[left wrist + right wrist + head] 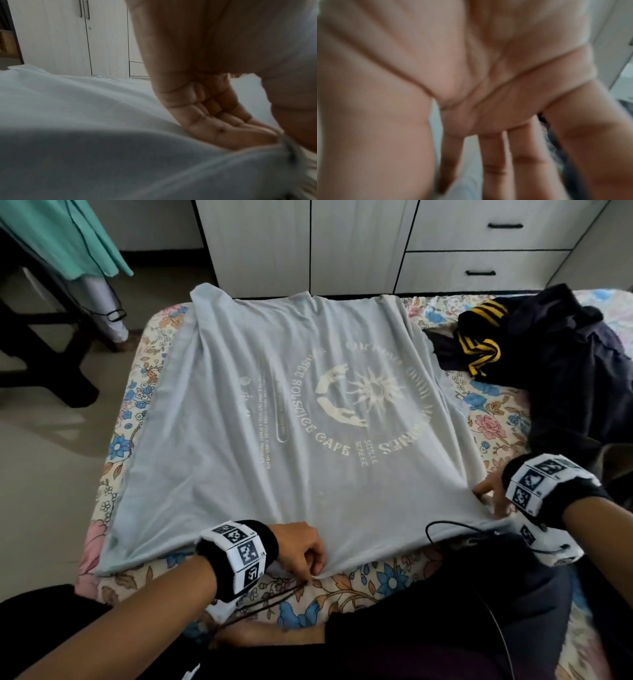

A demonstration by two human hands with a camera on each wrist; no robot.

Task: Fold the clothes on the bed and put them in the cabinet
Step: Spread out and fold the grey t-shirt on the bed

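Observation:
A pale grey-blue T-shirt (274,422) with a cream round print lies spread flat on the floral bed (137,392). My left hand (308,559) pinches its near hem at the middle. In the left wrist view the curled fingers (223,127) meet the thumb on a bunched fold of the T-shirt (68,108). My right hand (488,494) holds the near right corner, and the hem is taut between both hands. The right wrist view is blurred. It shows long fingers (496,162) pointing down beside the thumb, with pale cloth between them.
A heap of dark navy clothes with yellow-black striped trim (548,354) lies at the right of the bed. The white cabinet (274,244) with drawers (486,251) stands beyond the far edge. Teal cloth (68,234) hangs at the left above dark furniture legs (51,364).

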